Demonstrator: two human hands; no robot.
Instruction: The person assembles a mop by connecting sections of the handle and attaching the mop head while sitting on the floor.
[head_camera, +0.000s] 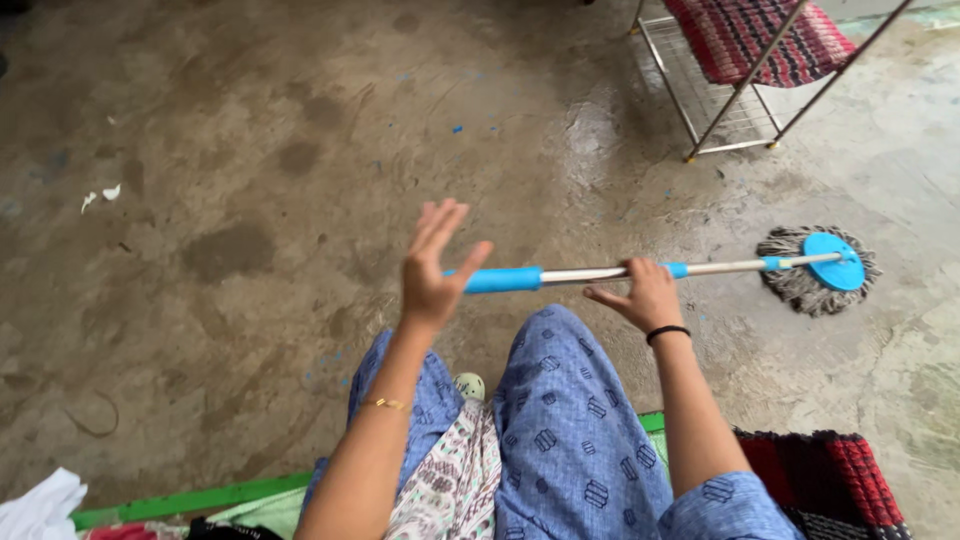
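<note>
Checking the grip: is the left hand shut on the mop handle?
No, open. The left hand has fingers spread beside the handle; the right hand rests on it.

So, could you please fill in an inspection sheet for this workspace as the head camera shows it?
Surface: concrete floor, stained, wet sheen near the rack.
Job's things: mop, blue disc head on the floor, handle level above the knees.
Clutter: white paper scraps; white cloth.
Grippers: left hand open, palm by the blue grip; right hand resting on the handle, fingers not closed.
Cables: nothing seen.
Surroundings: metal rack with striped rug; dark red mat.
</note>
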